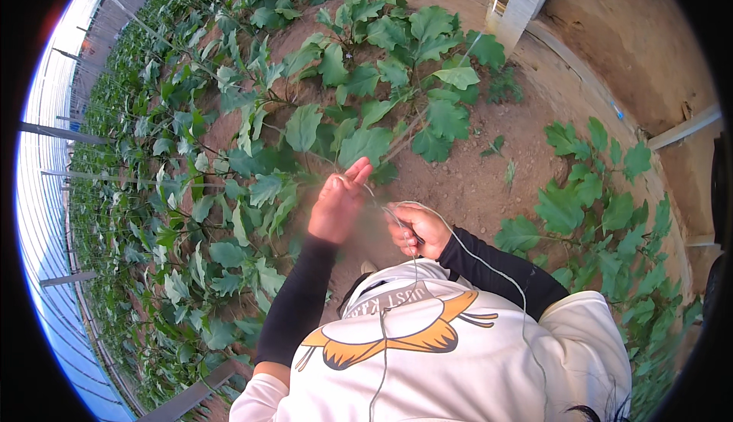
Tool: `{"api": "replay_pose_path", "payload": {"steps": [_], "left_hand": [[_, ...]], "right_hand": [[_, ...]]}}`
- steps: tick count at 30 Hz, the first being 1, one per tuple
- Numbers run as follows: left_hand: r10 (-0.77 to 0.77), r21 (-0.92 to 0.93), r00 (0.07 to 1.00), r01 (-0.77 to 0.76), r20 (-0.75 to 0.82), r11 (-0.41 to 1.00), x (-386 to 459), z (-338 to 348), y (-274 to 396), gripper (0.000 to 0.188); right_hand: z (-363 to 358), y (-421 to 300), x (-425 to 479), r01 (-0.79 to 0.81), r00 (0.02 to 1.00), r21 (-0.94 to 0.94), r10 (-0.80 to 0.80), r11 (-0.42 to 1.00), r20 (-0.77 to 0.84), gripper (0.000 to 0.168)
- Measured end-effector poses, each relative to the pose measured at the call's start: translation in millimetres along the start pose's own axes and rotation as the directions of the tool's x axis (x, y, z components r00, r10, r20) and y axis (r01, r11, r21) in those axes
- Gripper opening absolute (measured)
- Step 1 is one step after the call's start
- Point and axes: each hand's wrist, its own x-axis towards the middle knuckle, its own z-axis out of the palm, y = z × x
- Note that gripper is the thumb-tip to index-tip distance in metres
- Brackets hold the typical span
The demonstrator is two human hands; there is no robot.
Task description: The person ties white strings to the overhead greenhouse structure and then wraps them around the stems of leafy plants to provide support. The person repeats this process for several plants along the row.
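My left hand (340, 201) is raised in front of my waist, slightly blurred. Its thumb and forefinger pinch a thin pale green string (493, 268), while other fingers stick out. Close by on the right, my right hand (422, 228) has its fingers curled around the string and a small dark object, mostly hidden in the palm. Part of the string loops over my right forearm, and another strand hangs down the front of my white shirt (355, 390). Just beyond my hands grows a leafy eggplant plant (366, 146).
Rows of eggplant plants (189, 204) fill the left side, under a curved greenhouse film wall (51, 193). More plants (590, 210) grow at the right, beside bare soil (458, 187). A pale post (524, 6) stands at the upper right before an earthen wall (630, 38).
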Motion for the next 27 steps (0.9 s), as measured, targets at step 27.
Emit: {"api": "replay_pose_path", "payload": {"steps": [27], "left_hand": [[-0.069, 0.499, 0.997, 0.051, 0.018, 0.865, -12, 41, 12, 0.024]], "right_hand": [[-14, -59, -25, 0.178, 0.536, -0.688, -0.517, -0.703, 0.667, 0.043]]}}
